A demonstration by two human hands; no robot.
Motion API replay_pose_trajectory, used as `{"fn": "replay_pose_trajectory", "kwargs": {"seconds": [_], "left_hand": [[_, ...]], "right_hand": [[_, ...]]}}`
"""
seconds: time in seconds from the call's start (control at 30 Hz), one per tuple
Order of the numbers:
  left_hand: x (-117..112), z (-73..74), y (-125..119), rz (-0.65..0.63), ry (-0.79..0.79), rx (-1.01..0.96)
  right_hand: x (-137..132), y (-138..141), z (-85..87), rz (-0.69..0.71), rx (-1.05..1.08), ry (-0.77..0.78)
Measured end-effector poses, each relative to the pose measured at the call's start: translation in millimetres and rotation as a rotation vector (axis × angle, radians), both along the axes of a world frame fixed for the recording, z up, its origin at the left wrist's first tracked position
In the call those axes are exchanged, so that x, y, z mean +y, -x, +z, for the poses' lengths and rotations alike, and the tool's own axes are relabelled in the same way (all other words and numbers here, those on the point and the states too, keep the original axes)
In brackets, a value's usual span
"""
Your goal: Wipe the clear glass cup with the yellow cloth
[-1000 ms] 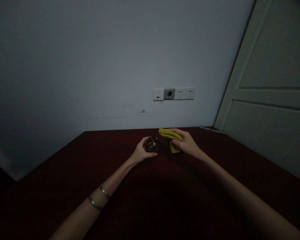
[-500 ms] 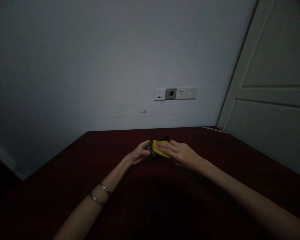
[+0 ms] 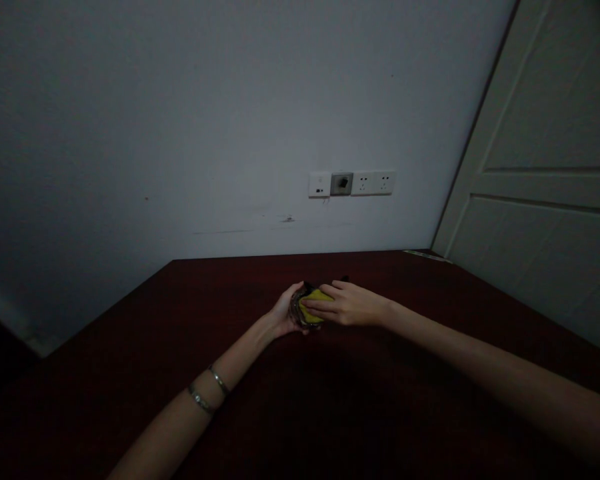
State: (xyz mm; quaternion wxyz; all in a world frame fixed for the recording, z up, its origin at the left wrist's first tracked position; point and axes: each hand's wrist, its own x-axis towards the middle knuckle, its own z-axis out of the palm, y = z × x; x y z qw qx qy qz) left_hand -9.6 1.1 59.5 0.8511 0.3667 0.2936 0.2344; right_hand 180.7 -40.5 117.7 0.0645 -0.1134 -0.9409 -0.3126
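Observation:
My left hand [image 3: 286,312] is wrapped around the left side of a dark, shiny, rounded glass-like object [image 3: 296,311], whose exact kind I cannot make out in the dim light. A folded yellow cloth [image 3: 316,308] lies against that object's near right face. Pressing on the cloth are the fingers of my right hand [image 3: 344,303], which grip it. Cloth and fingers cover much of the dark object. Just behind my right hand, a small black thing [image 3: 345,279] shows partly. Two metal bangles [image 3: 200,399] circle my left forearm.
The dark red tabletop [image 3: 220,287] reaches back to a pale wall [image 3: 230,133]. Sockets and switches [image 3: 363,183] are set in the wall above it. A white panelled door [image 3: 540,187] stands at the right. A thin flat strip [image 3: 427,256] lies at the back right edge.
My right hand and the yellow cloth have shifted left and slightly down over the dark object. My left hand has turned, and the object now tilts more toward me.

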Motion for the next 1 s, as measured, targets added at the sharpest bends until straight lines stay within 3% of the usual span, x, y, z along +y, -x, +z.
{"fn": "replay_pose_trajectory", "kwargs": {"seconds": [0.17, 0.5, 0.67, 0.87, 1.0], "left_hand": [[5, -7.9, 0, -0.260, 0.081, 0.090], [4, -13.4, -2, -0.334, 0.098, 0.062], [4, -0.9, 2, -0.173, -0.039, 0.083], [-1, 17.3, 5, 0.243, -0.138, 0.095], [13, 24.8, -1, 0.366, -0.186, 0.025]], "right_hand": [[10, 1, 12.0, 0.131, -0.124, 0.002], [21, -1, 11.6, 0.235, -0.133, -0.016], [18, 3, 4.7, 0.080, -0.062, -0.044], [-1, 22, -8.8, -0.231, 0.072, -0.090], [-3, 39, -14.0, -0.443, 0.152, -0.035]]}}
